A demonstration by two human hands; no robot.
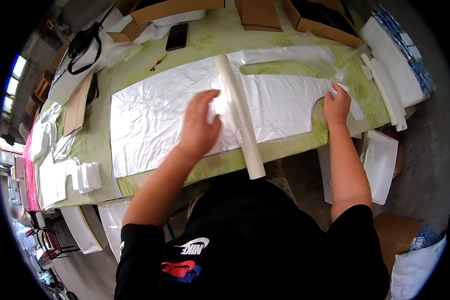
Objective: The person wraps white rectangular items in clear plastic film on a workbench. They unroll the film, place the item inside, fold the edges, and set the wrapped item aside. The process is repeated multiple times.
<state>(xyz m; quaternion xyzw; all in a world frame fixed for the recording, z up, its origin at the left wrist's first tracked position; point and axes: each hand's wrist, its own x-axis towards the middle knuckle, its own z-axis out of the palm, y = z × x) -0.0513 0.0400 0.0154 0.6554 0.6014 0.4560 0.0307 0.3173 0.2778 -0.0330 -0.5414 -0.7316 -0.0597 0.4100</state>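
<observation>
A thin white plastic apron [157, 112] lies spread over the table, slightly wrinkled, with curved cut-outs and strap-like ends at the right. Across its middle rests a long cream-coloured tube [241, 117], its near end sticking out past the table's front edge. My left hand [201, 122], a little blurred, hovers just left of the tube with thumb and fingers apart, holding nothing. At the apron's right end, my right hand [337, 106] pinches the edge of the plastic between thumb and fingers.
A green patterned cloth covers the table [97, 145]. Toward the back are a dark phone [177, 37] and cardboard boxes [319, 27]. Folded white plastic pieces [87, 176] lie at the left. White rolls [385, 95] and a stack of packs [392, 62] stand at the right.
</observation>
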